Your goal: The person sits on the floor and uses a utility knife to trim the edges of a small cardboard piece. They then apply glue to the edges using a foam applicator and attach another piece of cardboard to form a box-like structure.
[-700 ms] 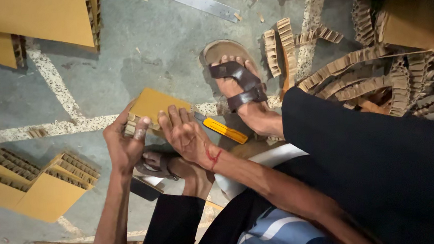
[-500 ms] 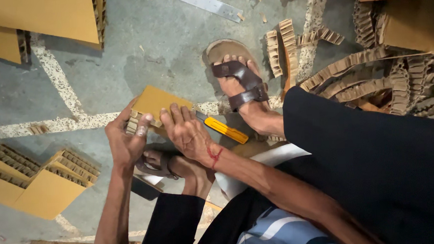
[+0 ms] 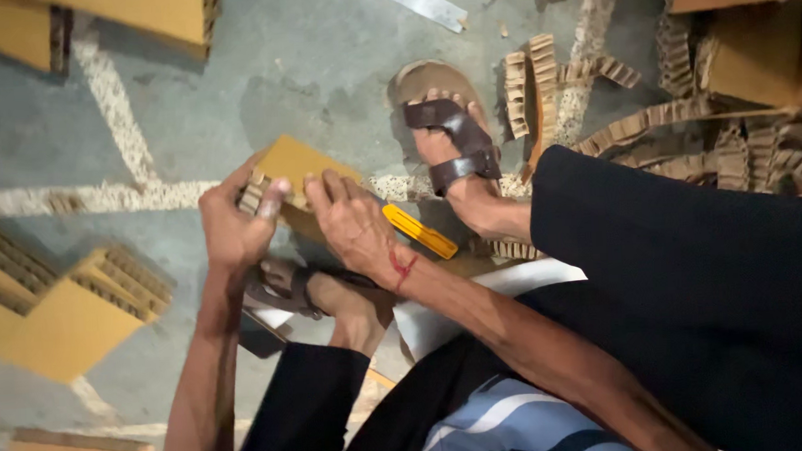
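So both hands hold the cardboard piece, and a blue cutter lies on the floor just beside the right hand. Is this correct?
Not quite: the cutter is yellow, not blue. The head view shows it on the floor beside the right hand, while that hand and the left hand hold the cardboard piece.

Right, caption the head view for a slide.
Both hands, left hand and right hand, grip a cardboard piece above a concrete floor, beside a yellow cutter.

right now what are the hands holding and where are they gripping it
Both hold one small cardboard piece. The left hand pinches its corrugated left edge between thumb and fingers; the right hand presses fingers on its lower right part.
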